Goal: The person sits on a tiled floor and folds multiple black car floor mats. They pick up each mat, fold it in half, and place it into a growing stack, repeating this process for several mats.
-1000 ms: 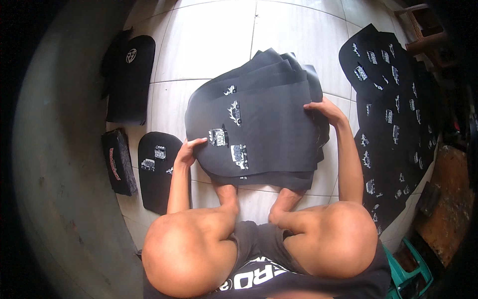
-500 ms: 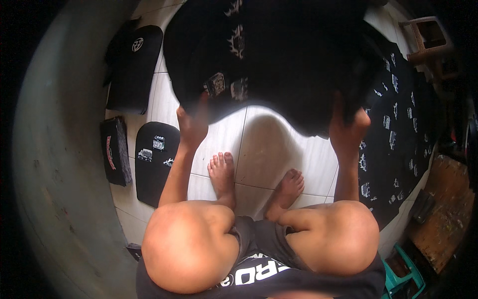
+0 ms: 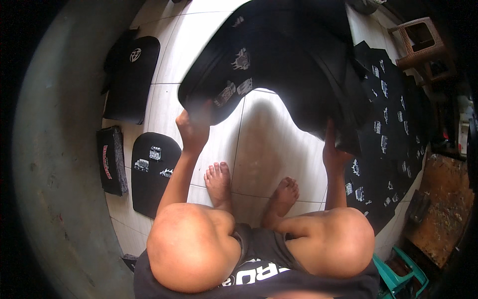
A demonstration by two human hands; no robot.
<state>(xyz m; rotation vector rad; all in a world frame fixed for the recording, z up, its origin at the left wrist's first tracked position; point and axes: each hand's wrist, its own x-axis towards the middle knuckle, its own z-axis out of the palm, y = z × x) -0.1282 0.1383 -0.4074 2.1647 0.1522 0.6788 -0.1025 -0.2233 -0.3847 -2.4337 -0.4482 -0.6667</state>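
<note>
A large, limp black sheet (image 3: 294,55) printed with small white-grey vehicle pictures hangs between my two hands, arched over the floor in front of my feet. At its left near corner, my left hand (image 3: 194,128) is closed on the edge, the thumb lying over the print. My right hand (image 3: 336,149) grips the right near edge, partly covered by a drooping fold. Whether the sheet's far end touches the floor cannot be made out. On the floor beside my left forearm lies a black rounded panel (image 3: 152,187) with similar prints.
More printed black sheets (image 3: 381,149) spread over the tiles at right. At left are a plain black rounded piece (image 3: 132,82) with a round emblem and a black stack (image 3: 111,162) against the grey wall (image 3: 59,149). A brown stool (image 3: 420,45), stained board (image 3: 443,209) and green stool (image 3: 398,274) stand right.
The sheet's left side has swung inward to the right, uncovering more tiles at far left. Its right side has folded and dropped, and my right hand has moved slightly down and left.
</note>
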